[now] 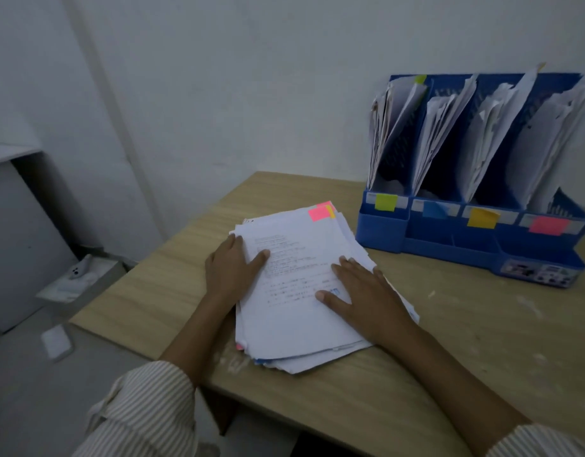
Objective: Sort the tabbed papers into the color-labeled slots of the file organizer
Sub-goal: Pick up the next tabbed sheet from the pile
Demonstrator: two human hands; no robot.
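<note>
On the wooden desk [449,324] a loose stack of tabbed papers [294,311] lies roughly at the centre of the view, with the blue file organizer [465,239] well apart from it, up at about two o'clock against the wall. Both hands lie flat on the stack and neither grips a sheet. The left hand [233,268] rests with straight fingers on the stack's nine o'clock edge, thumb stretched across the printed page. The right hand [363,298] presses the sheets from the four o'clock side, fingers spread.

A pink tab [319,213] sticks out at the twelve o'clock end of the top sheet, with a yellow tab [330,211] just beside it, which probably belongs to a sheet underneath, though the dim light makes that hard to settle. The organizer's four slots already hold papers, and their front labels read, from left to right, green label [386,202], blue label [434,209], yellow label [481,217] and pink label [548,224].

To my eye the step in hand is squaring the pile and choosing the next sheet. The next move calls for peeling off only the top page, reading its tab, and carrying it to the far-right pink slot without dragging its neighbours along.
</note>
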